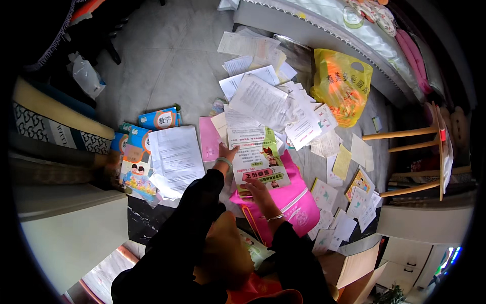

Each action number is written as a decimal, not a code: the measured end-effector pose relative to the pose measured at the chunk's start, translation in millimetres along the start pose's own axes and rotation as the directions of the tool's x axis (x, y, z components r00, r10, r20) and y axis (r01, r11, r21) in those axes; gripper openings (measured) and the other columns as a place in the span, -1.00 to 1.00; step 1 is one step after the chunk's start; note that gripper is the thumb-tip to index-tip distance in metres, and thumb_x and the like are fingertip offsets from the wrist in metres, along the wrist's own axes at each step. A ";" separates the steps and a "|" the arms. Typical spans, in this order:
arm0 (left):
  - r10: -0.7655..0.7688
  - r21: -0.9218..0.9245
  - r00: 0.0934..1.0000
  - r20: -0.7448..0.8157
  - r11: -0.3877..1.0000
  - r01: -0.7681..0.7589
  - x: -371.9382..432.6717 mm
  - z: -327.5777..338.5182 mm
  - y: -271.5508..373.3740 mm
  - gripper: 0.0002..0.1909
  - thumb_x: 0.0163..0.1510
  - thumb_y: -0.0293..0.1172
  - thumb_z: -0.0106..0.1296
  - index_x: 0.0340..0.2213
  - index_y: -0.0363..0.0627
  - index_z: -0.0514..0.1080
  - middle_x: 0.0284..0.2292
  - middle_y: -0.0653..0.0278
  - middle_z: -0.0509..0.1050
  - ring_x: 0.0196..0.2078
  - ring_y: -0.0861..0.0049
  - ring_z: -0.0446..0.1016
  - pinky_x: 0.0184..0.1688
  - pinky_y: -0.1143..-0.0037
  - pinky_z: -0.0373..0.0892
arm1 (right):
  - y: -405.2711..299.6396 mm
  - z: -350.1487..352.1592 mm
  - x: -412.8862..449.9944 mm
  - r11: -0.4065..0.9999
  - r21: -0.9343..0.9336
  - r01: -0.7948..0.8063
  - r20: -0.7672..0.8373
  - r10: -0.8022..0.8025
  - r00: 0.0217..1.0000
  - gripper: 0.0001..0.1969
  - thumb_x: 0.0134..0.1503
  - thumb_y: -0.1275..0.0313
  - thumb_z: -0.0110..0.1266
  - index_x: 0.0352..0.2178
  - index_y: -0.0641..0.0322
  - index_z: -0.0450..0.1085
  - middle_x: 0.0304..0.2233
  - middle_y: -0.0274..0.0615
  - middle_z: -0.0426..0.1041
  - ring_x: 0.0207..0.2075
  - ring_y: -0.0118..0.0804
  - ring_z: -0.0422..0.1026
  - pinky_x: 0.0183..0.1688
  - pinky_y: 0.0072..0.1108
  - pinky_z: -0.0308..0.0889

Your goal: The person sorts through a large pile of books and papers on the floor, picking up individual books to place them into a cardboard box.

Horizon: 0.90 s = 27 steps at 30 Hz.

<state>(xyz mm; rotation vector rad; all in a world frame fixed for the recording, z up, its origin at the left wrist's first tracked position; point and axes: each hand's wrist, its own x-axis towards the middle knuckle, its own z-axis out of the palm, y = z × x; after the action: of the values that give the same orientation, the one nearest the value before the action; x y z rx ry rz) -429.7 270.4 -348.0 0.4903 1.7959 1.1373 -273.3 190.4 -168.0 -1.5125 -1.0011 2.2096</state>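
My left hand (227, 155), with a pale bangle at the wrist, grips the left edge of a printed sheet (246, 133). Below it lies a green and white flyer (262, 161) with cartoon figures. My right hand (256, 192) is at the flyer's lower edge, its fingers spread; whether it grips the flyer is unclear. Under the flyer lies a bright pink bag (300, 201) with a zip. A pink booklet (209, 138) is left of my left hand. Beyond my hands spreads a loose heap of printed papers (262, 98).
Textbooks (139, 171) and white sheets (178, 159) lie on the left. A yellow plastic bag (341, 87) stands beside the bed (341, 41). Drawings and cards (324, 193) are scattered on the right, near a wooden-legged stool (412, 186) and an open cardboard box (351, 266).
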 end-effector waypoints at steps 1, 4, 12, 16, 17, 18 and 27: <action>0.012 -0.026 1.000 -0.019 1.000 -0.012 4.6 12.1 0.5 -0.15 -0.37 -0.30 0.17 -0.15 -0.55 -0.07 -0.23 -0.14 0.23 -0.19 0.20 0.27 -0.19 0.43 0.23 | 2.2 -9.2 3.7 1.000 0.005 -0.013 -0.002 0.013 1.000 -0.63 0.02 0.36 -0.20 -0.14 0.30 0.06 -0.28 -0.13 0.30 -0.31 -0.31 0.33 -0.29 -0.55 0.27; 0.150 -0.065 0.987 -0.049 0.986 -0.153 14.5 39.9 4.5 -0.53 -0.33 -0.41 0.08 -0.34 -0.40 0.19 -0.45 0.03 0.37 -0.38 0.27 0.37 -0.33 0.40 0.29 | 10.0 -19.9 14.6 0.998 0.028 -0.048 0.013 0.048 0.999 -0.62 0.02 0.34 -0.18 -0.14 0.29 0.06 -0.27 -0.17 0.30 -0.30 -0.31 0.33 -0.29 -0.56 0.27; 0.359 -0.453 0.883 0.304 0.869 -0.198 -14.3 123.6 175.6 -0.74 -0.24 -0.49 -0.08 -0.40 -0.33 0.30 -0.52 0.22 0.40 -0.48 0.51 0.36 -0.41 0.51 0.31 | 45.6 -42.0 54.2 0.919 -0.336 0.207 0.030 -0.210 0.977 -0.71 -0.01 0.37 -0.14 -0.22 0.26 0.19 -0.33 -0.27 0.29 -0.31 -0.44 0.29 -0.33 -0.68 0.24; 0.661 -0.701 0.581 0.475 0.684 -0.204 -38.7 140.2 238.3 -0.68 -0.10 -0.49 -0.09 -0.24 -0.30 0.19 -0.33 0.23 0.34 -0.31 0.60 0.30 -0.24 0.59 0.24 | 48.3 -91.8 83.8 0.726 -0.566 0.391 0.063 -0.435 0.898 -0.69 -0.02 0.43 -0.15 -0.19 0.26 0.16 -0.32 -0.30 0.24 -0.33 -0.47 0.25 -0.34 -0.69 0.21; 0.642 -0.702 0.465 0.609 0.709 -0.060 -40.0 131.4 242.5 -0.58 -0.04 -0.39 -0.11 -0.14 -0.27 0.11 -0.22 0.18 0.29 -0.18 0.56 0.24 -0.15 0.59 0.18 | 39.4 -89.3 88.5 0.694 -0.582 0.425 0.075 -0.475 0.877 -0.69 -0.02 0.44 -0.15 -0.19 0.26 0.16 -0.33 -0.31 0.24 -0.35 -0.47 0.25 -0.35 -0.69 0.21; 0.632 -0.696 0.485 0.605 0.716 -0.064 -38.2 124.9 240.0 -0.56 -0.05 -0.31 -0.08 -0.13 -0.18 0.15 -0.20 0.15 0.27 -0.19 0.54 0.26 -0.17 0.58 0.19 | 31.0 -87.3 92.9 0.660 -0.598 0.455 0.085 -0.512 0.855 -0.70 -0.02 0.45 -0.15 -0.20 0.27 0.16 -0.34 -0.32 0.23 -0.37 -0.47 0.25 -0.36 -0.69 0.20; 0.155 0.366 0.915 -0.372 0.930 -0.009 65.4 34.1 78.4 -0.43 -0.35 -0.39 0.07 -0.22 -0.27 0.16 -0.28 -0.01 0.29 -0.21 0.22 0.28 -0.20 0.39 0.22 | 18.4 -89.9 54.5 0.761 -0.648 -0.040 -0.198 -0.118 0.973 -0.72 -0.09 0.46 -0.11 -0.27 0.26 0.22 -0.24 -0.07 0.24 -0.18 -0.24 0.24 -0.17 -0.57 0.16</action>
<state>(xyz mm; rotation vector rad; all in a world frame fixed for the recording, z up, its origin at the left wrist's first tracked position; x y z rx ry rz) -443.4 372.7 -317.7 0.5839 2.3814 1.0172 -212.1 243.1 -237.9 -1.9300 -1.8213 1.6592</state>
